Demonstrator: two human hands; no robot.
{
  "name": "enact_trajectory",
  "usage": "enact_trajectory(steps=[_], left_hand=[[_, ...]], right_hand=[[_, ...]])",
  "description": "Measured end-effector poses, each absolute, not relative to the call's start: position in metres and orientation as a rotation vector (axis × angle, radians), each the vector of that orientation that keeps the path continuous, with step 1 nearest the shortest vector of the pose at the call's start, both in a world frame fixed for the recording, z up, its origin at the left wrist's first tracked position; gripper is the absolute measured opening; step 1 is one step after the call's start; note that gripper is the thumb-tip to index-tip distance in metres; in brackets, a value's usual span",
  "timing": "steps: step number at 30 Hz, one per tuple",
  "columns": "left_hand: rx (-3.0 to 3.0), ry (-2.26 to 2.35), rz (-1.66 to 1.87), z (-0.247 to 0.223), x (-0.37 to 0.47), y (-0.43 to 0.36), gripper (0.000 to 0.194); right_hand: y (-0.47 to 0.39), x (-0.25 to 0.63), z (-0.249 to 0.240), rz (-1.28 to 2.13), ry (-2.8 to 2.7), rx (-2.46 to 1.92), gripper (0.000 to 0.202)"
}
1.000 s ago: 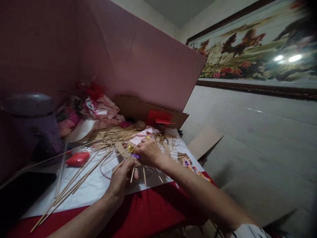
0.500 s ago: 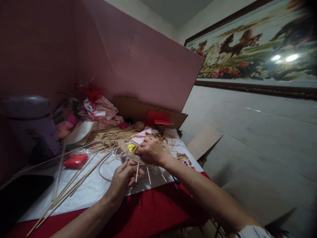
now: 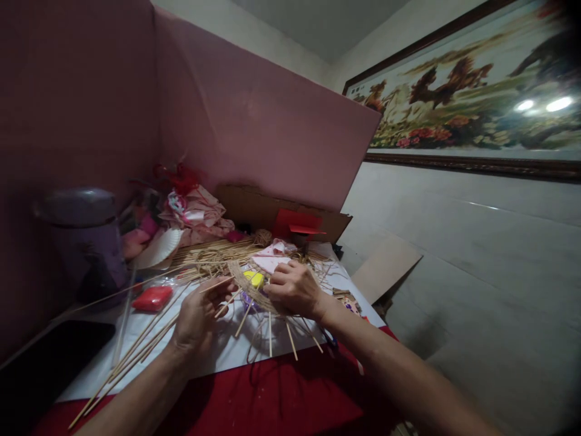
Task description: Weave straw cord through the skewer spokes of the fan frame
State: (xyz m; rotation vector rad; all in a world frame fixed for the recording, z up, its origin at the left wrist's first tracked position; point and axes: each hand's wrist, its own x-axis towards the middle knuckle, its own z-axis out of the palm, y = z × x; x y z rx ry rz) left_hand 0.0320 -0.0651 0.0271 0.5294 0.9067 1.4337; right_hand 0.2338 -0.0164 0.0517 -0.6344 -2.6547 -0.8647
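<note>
A ring of woven twine (image 3: 242, 283) with thin wooden sticks (image 3: 245, 320) fanning out from its rim is held over the white sheet. My right hand (image 3: 295, 289) has its fingers closed on the ring's right side, and they hide that part. On the left, my left hand (image 3: 197, 315) is curled around one of the outward sticks, near the rim. A yellow packet (image 3: 254, 278) shows through the ring's opening, with something purple (image 3: 251, 303) just below it. A loop of brown cord (image 3: 258, 342) hangs under the ring.
Long loose sticks (image 3: 136, 357) lie at the left, near a red packet (image 3: 153, 298) and a dark flat device (image 3: 68, 351). Behind are a stick bundle (image 3: 213, 254), a twine ball (image 3: 262, 237) and pink cloth (image 3: 272, 257). A purple container (image 3: 91, 248) stands back left.
My left hand has moved left along the rim, from the near sticks to a stick farther left. My right hand keeps its grip at the ring's right side. The camera view has shifted slightly.
</note>
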Motion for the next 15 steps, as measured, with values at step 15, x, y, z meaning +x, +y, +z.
enact_trajectory(steps=[15], left_hand=[[0.839,0.873,1.117,0.032,0.012,-0.057,0.015]], right_hand=[[-0.045,0.227,0.057,-0.993,-2.625,-0.476,0.018]])
